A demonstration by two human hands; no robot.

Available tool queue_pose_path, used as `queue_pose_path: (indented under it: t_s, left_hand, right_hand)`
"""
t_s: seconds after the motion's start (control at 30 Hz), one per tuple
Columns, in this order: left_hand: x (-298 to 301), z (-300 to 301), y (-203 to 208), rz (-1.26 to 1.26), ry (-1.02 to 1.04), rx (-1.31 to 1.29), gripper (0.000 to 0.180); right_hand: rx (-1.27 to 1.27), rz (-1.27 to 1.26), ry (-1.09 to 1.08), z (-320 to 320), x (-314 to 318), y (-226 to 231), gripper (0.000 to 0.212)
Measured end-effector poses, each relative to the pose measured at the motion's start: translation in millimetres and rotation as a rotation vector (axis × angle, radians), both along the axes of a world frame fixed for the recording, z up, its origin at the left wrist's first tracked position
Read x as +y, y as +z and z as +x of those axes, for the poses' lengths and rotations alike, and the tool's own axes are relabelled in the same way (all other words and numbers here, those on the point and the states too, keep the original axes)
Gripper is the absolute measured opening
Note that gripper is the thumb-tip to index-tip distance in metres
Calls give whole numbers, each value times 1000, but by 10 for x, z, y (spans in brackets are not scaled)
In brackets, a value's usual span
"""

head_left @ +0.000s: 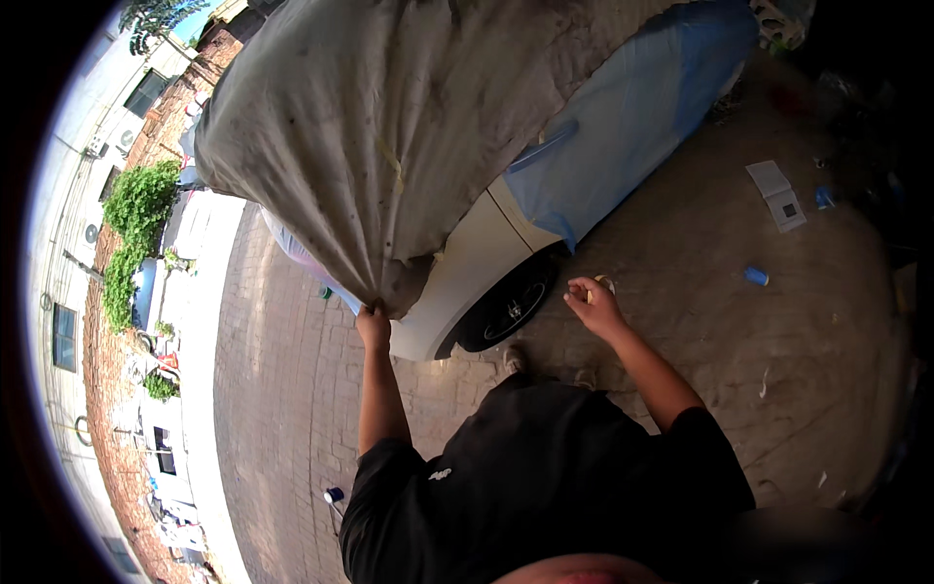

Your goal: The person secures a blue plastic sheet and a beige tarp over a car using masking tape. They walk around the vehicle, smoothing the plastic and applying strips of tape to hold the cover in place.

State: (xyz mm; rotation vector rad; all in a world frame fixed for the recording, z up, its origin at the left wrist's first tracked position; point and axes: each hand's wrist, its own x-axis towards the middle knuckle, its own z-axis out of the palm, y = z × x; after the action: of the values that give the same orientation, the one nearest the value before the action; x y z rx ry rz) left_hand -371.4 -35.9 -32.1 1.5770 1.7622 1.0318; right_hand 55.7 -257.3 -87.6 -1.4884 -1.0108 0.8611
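My left hand (374, 327) is closed on the lower edge of a stained grey cloth cover (360, 127), and folds fan out from that grip. The cover lies over the top of a white car (457, 268). Over the car's side, past the front wheel (511, 310), hangs blue translucent plastic film (613, 136). Held out to the right of the wheel, my right hand (595, 308) has curled fingers around a small pale ring that looks like a roll of tape (607, 283). This hand touches neither the car nor the cover.
Brick paving (282, 389) surrounds the car. To the right on the ground lie an opened paper sheet (776, 195) and a blue cup-like item (757, 276). Lower left stands a small blue-and-white object (334, 495). Green shrubs (141, 209) and a brick building line the far left.
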Motion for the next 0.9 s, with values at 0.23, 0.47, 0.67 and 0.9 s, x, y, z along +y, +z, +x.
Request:
queue_pose_path:
  t_s: [0.23,0.47,0.67,0.9]
  left_hand:
    - [-299,-86,-68,-90,-168,-50,32]
    - [-321,-66,113,-379,-272,-197,29]
    - [-164,-178,-230,-315,-274,-209,29]
    - [154,212,-681,-151,-187,-172,26]
  right_hand:
    - [120,-70,-260,227,1966,498,66]
    - [202,-189,-550,703,3380,592,70]
    - [146,-195,-500,206,3276,616,59]
    - [-175,166,-792,149,2659,656,58]
